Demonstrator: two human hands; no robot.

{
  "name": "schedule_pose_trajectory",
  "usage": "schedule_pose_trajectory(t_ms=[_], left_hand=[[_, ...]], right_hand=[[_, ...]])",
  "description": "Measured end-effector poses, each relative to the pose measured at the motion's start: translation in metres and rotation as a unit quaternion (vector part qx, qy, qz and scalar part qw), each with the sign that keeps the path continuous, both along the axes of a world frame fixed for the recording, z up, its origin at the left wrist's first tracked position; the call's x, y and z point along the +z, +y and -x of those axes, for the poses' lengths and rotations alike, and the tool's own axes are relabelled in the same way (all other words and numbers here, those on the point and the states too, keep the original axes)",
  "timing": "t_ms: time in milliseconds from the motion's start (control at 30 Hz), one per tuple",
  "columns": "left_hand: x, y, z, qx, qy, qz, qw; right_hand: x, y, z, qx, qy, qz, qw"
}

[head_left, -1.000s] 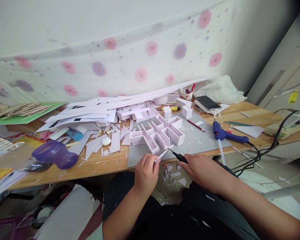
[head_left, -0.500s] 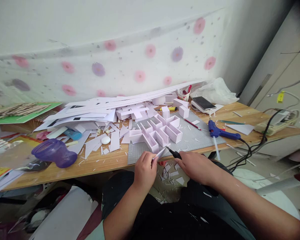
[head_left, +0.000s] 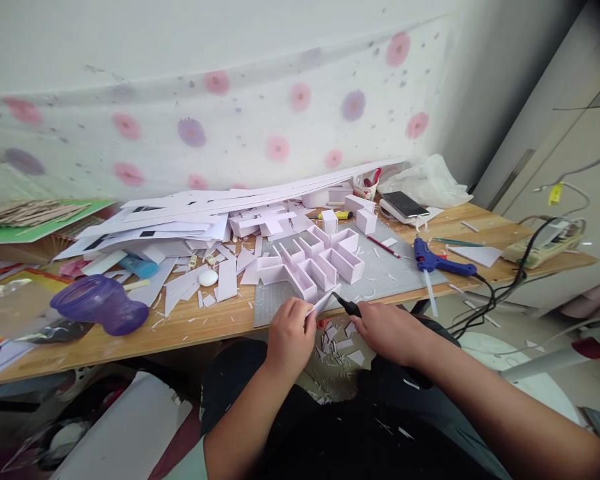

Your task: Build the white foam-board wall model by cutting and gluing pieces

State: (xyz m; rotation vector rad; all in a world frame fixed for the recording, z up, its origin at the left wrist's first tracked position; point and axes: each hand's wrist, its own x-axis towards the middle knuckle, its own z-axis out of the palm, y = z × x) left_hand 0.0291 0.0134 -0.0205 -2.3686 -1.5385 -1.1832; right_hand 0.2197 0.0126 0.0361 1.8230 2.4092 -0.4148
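Observation:
My left hand (head_left: 291,333) pinches a small white board piece (head_left: 325,302) at the front edge of the grey cutting mat (head_left: 400,275). In my right hand (head_left: 387,330) is a black-handled knife (head_left: 347,305), its tip close to the right end of that piece. Just behind both hands a white model of joined open-topped compartments (head_left: 317,263) rests on the mat. The fingers of both hands are closed, and the knife's blade is too small to make out clearly.
A blue glue gun (head_left: 443,265) with its cord lies at the mat's right. White sheets (head_left: 180,217) and scraps cover the table's back and left. A purple container (head_left: 103,303) stands at the left, a red pencil (head_left: 384,247) on the mat. Scraps litter the floor.
The view has shifted slightly. Both hands keep nearly the same place and hold the same things; the knife tip stays beside the white piece.

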Motion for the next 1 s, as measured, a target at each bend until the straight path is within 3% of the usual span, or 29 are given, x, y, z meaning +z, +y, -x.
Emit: schedule_pose_trajectory(t_ms=[233, 433, 1000], left_hand=[[0.015, 0.004, -0.008, -0.016, 0.141, 0.007, 0.990], [0.019, 0.011, -0.015, -0.024, 0.213, 0.031, 0.976], [0.025, 0.022, -0.029, 0.004, 0.238, -0.003, 0.971]], right_hand=[[-0.008, 0.000, 0.002, -0.009, -0.007, -0.011, 1.000], [-0.014, 0.001, 0.004, -0.006, -0.017, -0.007, 1.000], [-0.026, 0.009, 0.006, 0.001, -0.007, 0.035, 0.999]])
